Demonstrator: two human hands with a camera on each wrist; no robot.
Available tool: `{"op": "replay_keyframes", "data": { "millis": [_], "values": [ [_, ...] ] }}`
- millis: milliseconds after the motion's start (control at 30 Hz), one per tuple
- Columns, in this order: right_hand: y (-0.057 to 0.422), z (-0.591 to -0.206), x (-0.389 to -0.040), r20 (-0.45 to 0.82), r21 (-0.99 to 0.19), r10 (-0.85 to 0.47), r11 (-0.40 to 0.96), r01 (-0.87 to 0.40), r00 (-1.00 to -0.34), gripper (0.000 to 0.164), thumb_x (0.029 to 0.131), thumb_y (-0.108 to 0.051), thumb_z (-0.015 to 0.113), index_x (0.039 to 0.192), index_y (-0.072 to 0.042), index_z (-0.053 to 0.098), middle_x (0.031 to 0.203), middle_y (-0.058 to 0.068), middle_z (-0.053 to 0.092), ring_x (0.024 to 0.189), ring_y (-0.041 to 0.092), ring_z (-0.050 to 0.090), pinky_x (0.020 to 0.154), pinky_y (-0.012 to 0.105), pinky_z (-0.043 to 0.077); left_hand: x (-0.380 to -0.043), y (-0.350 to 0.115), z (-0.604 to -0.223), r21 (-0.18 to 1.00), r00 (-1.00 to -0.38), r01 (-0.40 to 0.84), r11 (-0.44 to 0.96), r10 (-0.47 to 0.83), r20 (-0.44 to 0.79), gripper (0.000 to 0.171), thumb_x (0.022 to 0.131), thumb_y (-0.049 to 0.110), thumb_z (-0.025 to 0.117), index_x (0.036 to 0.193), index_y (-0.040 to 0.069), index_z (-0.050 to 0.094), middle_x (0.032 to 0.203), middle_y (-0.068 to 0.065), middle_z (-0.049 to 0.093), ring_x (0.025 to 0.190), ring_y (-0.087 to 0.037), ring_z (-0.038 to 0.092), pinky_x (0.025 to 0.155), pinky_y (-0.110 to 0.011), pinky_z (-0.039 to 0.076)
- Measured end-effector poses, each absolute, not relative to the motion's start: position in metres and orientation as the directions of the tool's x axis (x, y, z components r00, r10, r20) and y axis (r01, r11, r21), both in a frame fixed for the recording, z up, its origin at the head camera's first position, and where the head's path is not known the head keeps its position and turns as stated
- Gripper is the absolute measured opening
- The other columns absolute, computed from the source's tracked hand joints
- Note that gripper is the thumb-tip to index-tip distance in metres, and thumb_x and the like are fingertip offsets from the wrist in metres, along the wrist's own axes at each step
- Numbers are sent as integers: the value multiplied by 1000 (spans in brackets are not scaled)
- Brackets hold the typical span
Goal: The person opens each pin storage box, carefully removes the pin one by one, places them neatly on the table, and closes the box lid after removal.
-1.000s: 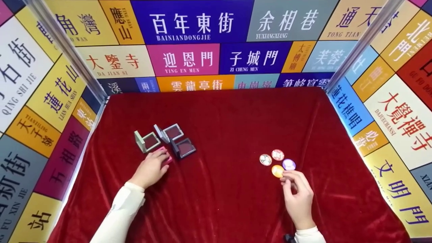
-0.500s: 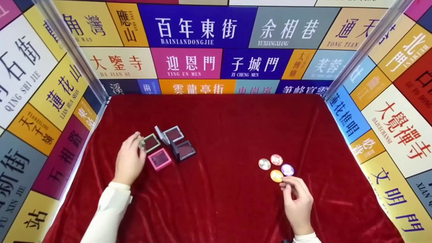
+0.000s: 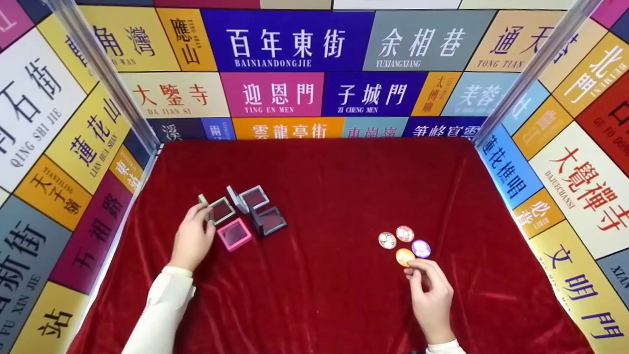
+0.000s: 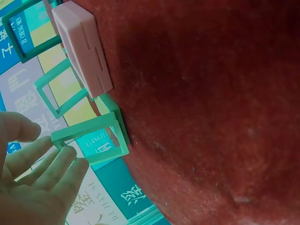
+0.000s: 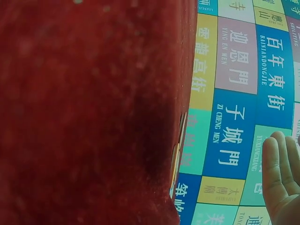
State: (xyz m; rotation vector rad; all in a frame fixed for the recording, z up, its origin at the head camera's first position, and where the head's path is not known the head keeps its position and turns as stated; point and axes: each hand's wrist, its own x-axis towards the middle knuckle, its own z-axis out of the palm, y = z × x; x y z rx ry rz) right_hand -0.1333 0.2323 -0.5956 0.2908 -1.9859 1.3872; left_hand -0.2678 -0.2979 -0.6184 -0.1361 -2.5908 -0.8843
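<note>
In the head view my left hand (image 3: 192,238) is at the raised lid of a small green hinged case (image 3: 222,211). Its fingertips touch the outside of that frame-like lid (image 4: 89,129) in the left wrist view, the thumb apart from it. A pink case (image 3: 241,242) lies shut just in front. Behind and beside stand a grey case (image 3: 253,197) and a dark case (image 3: 271,221), lids up. At the right, my right hand (image 3: 433,297) has its fingertips at the near edge of an orange round badge (image 3: 404,256); its fingers look extended in the right wrist view.
Close to the orange badge lie a purple badge (image 3: 421,249), a red-and-white badge (image 3: 405,234) and a white patterned badge (image 3: 387,240). Red velvet cloth (image 3: 319,275) covers the table. Sign-printed panels (image 3: 275,93) wall in the back and sides.
My left hand has left the pink case, which it covered a second ago, and moved left to the green case's lid. My right hand stays at the orange badge. The head view has tilted slightly.
</note>
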Motion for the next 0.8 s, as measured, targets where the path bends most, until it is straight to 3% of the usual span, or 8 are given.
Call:
{"op": "replay_keyframes", "data": {
  "millis": [367,600,667,800],
  "values": [
    [233,-593,-131,620,-769,226,368,-523,-751,30,90,33,54,102,14,74,97,31,69,79,36,71,72,27,62,-283,-293,-612,584,-931,261,769,40,363,34,97,-6,70,130,-14,70,142,-25,64,134,-44,60,112,-55,47],
    [233,-589,-131,614,-778,230,341,-528,-755,27,91,32,53,102,17,72,96,34,68,82,31,72,73,28,62,-294,-287,-614,587,-957,255,769,117,264,41,99,-3,66,138,-15,64,151,-26,59,146,-46,49,123,-54,35],
    [233,-588,-131,612,-779,235,345,-524,-755,26,91,32,53,102,17,72,95,34,68,82,29,72,73,26,62,-295,-286,-614,573,-959,257,778,131,252,42,99,-3,67,139,-16,64,152,-27,57,148,-47,46,124,-56,33],
    [234,-586,-129,606,-783,246,352,-513,-756,24,92,31,53,102,18,71,93,34,68,83,27,73,74,23,61,-294,-287,-614,546,-966,238,803,138,219,43,98,0,69,139,-12,65,159,-27,50,150,-54,39,119,-74,29]
  ]
}}
